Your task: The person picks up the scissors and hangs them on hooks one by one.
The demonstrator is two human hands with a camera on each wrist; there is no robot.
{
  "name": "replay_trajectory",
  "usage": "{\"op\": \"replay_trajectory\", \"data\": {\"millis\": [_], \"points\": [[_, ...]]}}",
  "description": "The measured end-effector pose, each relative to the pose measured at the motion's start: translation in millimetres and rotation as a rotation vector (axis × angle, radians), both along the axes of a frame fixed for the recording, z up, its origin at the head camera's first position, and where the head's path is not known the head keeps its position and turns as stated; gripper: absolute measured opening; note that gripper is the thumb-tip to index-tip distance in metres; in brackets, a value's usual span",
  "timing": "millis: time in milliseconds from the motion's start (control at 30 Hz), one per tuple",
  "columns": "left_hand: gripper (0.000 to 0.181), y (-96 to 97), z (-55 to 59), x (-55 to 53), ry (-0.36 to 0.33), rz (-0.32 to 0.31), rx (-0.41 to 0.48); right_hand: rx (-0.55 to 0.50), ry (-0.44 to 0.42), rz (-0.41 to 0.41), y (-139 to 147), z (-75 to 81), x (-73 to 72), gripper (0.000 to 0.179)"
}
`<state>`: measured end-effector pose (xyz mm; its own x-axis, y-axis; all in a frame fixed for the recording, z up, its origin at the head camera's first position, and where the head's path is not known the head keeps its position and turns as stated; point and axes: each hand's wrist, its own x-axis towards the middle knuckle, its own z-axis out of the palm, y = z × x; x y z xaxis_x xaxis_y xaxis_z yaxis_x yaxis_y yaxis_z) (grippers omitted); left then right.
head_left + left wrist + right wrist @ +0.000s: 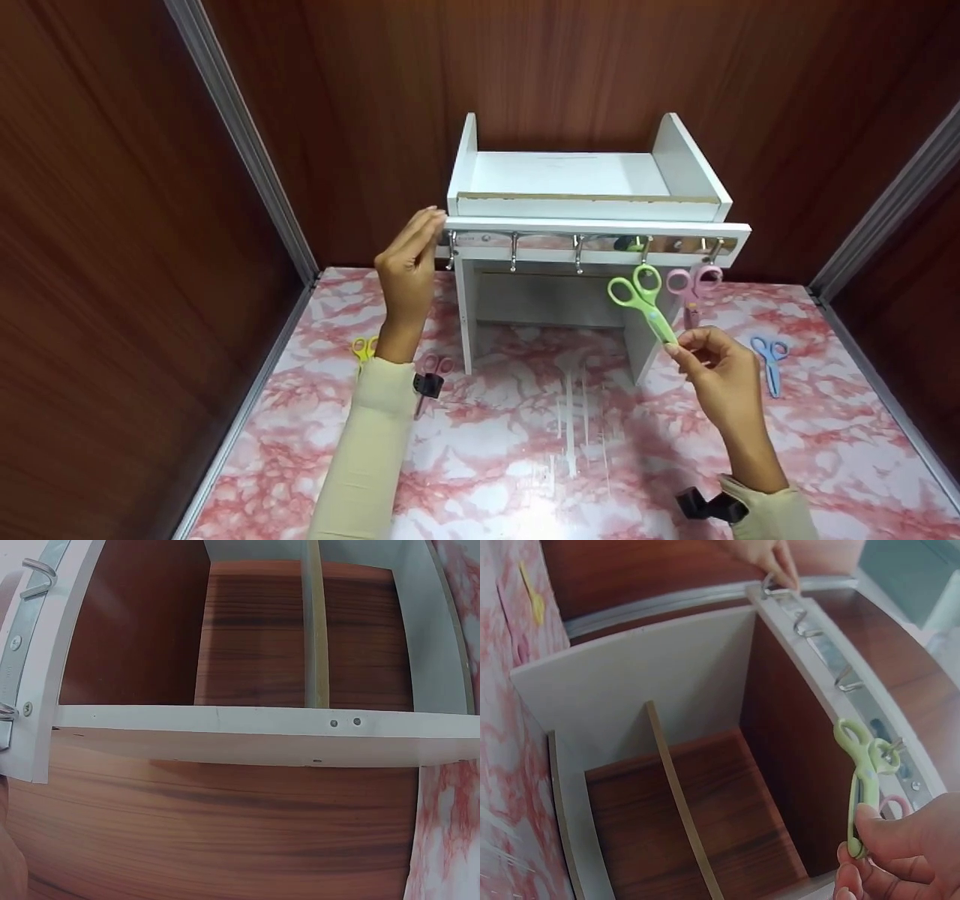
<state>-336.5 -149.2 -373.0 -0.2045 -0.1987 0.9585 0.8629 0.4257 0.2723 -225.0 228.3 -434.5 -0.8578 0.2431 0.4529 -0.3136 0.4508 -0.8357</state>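
Green scissors [651, 318] are pinched near their blade end between the thumb and fingers of my right hand [724, 375]. In the right wrist view one loop of the green scissors [865, 772] overlaps a hook of the metal hook rail [840, 667]. Pink scissors [691, 296] hang from the hook at the rail's right end, just beyond my right hand. My left hand [409, 270] rests with extended fingers against the left end of the white board [600, 225] that carries the hooks.
The white shelf unit [465, 315] stands on a pink-and-white marbled surface [480, 465] before wood-grain panels. Blue scissors [771, 365] lie to the right. Yellow scissors [364, 347] and another pink pair [437, 365] lie by my left forearm, partly hidden.
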Motion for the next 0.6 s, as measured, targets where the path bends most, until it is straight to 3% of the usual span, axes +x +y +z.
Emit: {"op": "replay_trajectory", "data": {"millis": [600], "points": [[0.017,0.3,1.0,-0.1,0.008,-0.003,0.010,0.047,-0.029,0.020,-2.7,-15.0,-10.0,0.009]]}}
